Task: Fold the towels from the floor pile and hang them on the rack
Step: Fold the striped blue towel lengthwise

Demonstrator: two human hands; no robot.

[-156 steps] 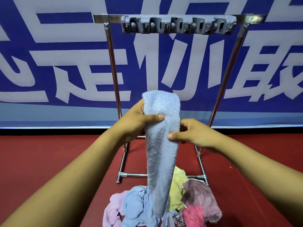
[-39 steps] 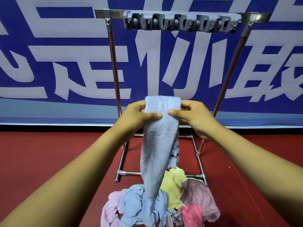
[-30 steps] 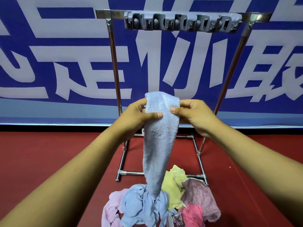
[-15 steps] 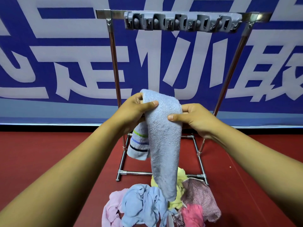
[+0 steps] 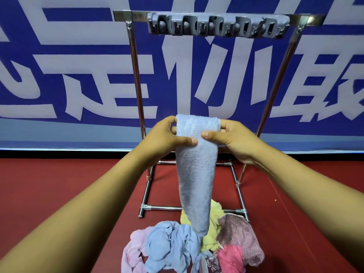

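Note:
A light blue towel point(image 5: 196, 174) hangs folded lengthwise in front of me, its lower tip just above the floor pile point(image 5: 193, 247). My left hand point(image 5: 167, 138) pinches its top left edge, thumb across the front. My right hand point(image 5: 230, 138) pinches the top right edge the same way. Behind the towel stands the metal rack point(image 5: 136, 75), and a grey clip bar point(image 5: 216, 26) is fixed along the top rail. Nothing hangs on the rail. The pile holds several crumpled towels in pink, blue, yellow and mauve.
A blue banner with large white characters point(image 5: 78, 75) covers the wall behind the rack. The floor point(image 5: 59, 184) is red. The rack's base tubes point(image 5: 161, 208) lie on the floor just behind the pile.
The striped end that hung behind at the left half a second ago is now tucked out of sight. Both hands have levelled at the towel's top, which now shows a flat folded edge.

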